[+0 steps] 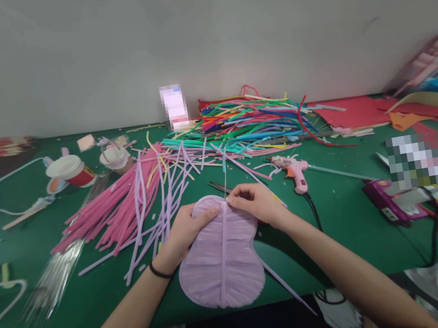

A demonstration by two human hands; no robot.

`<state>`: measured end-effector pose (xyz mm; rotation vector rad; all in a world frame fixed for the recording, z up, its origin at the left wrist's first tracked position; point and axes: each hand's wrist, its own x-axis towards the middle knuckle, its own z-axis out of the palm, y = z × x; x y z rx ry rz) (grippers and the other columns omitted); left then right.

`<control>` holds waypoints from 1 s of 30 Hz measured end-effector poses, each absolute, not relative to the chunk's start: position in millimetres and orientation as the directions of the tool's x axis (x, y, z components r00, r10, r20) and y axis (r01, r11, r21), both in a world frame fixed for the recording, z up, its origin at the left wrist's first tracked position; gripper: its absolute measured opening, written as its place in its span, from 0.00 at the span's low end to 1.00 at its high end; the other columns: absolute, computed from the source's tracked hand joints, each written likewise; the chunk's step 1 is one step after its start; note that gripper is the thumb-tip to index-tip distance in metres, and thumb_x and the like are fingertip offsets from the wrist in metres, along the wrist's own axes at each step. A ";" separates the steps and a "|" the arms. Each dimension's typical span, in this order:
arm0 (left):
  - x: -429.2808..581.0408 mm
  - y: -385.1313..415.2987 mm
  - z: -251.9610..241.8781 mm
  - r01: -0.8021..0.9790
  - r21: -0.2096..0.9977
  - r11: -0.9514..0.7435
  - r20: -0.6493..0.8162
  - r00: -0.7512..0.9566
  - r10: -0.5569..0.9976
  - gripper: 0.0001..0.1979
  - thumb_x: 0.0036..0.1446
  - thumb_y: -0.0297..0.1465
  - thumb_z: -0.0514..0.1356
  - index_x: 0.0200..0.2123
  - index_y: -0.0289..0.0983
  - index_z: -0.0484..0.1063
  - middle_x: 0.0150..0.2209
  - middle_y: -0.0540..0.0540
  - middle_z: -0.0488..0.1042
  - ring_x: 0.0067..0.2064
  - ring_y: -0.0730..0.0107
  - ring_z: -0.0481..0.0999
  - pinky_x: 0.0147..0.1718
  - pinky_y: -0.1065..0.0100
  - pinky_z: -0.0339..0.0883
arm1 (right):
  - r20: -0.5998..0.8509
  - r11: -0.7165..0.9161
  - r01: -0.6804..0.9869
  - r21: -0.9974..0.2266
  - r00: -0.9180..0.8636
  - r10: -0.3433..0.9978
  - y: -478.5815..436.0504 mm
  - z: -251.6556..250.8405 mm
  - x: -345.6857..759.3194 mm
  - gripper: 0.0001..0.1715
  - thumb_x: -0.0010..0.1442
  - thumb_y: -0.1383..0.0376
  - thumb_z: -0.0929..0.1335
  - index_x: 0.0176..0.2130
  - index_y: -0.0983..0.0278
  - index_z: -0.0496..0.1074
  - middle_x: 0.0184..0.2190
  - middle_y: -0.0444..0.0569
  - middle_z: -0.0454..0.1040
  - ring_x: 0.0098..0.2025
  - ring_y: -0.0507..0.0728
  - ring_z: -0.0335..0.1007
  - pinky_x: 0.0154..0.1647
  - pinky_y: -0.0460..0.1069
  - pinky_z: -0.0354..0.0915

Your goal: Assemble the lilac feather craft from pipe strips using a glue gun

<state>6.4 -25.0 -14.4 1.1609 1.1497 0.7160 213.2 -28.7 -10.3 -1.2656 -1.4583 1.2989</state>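
Observation:
A lilac pipe-cleaner leaf piece (227, 251), waisted in outline with a raised rib down its middle, is held over the table's front edge. My left hand (189, 225) grips its upper left side, thumb on the face and fingers behind. With thumb and index finger my right hand (248, 203) pinches at the piece's top, where a thin wire (225, 177) sticks up from the rib. A loose lilac strip (285, 281) trails down to the right from the piece's edge. Behind the right hand lie partly hidden scissors (219, 187).
Pink pipe cleaners (121, 207) and lilac pipe cleaners (174, 196) lie left, with bare wires (54, 279). A multicoloured pile (253, 119) is at the back. Right are a pink glue gun (295, 171), its cord, and a purple device (389, 203). Paper cups (72, 170) stand back left.

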 end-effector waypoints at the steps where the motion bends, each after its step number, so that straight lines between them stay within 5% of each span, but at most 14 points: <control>1: 6.6 -25.1 -13.9 0.122 0.951 0.285 -0.309 0.303 0.902 0.16 0.48 0.42 0.71 0.34 0.36 0.82 0.32 0.47 0.83 0.32 0.63 0.79 0.31 0.68 0.70 | -0.065 -0.033 0.163 -0.986 -0.196 0.979 -28.8 -9.8 213.2 0.11 0.53 0.57 0.72 0.29 0.63 0.75 0.26 0.44 0.77 0.28 0.51 0.70 0.31 0.47 0.66; 23: 5.0 -25.7 -14.6 0.045 0.960 0.277 -0.278 0.274 0.921 0.17 0.49 0.43 0.71 0.35 0.35 0.82 0.33 0.46 0.82 0.33 0.64 0.77 0.31 0.69 0.69 | -0.032 -0.022 0.109 -0.994 -0.094 0.995 -30.8 -10.7 212.0 0.18 0.51 0.51 0.74 0.28 0.63 0.76 0.24 0.43 0.74 0.27 0.51 0.66 0.28 0.47 0.60; 30: 3.7 -24.6 -17.8 0.016 0.960 0.280 -0.275 0.261 0.925 0.17 0.49 0.42 0.71 0.36 0.36 0.82 0.34 0.46 0.82 0.33 0.65 0.77 0.33 0.69 0.70 | -0.147 -0.146 0.014 -0.989 -0.088 0.985 -29.9 -7.7 210.1 0.21 0.48 0.49 0.75 0.28 0.64 0.76 0.23 0.42 0.73 0.27 0.50 0.63 0.28 0.47 0.56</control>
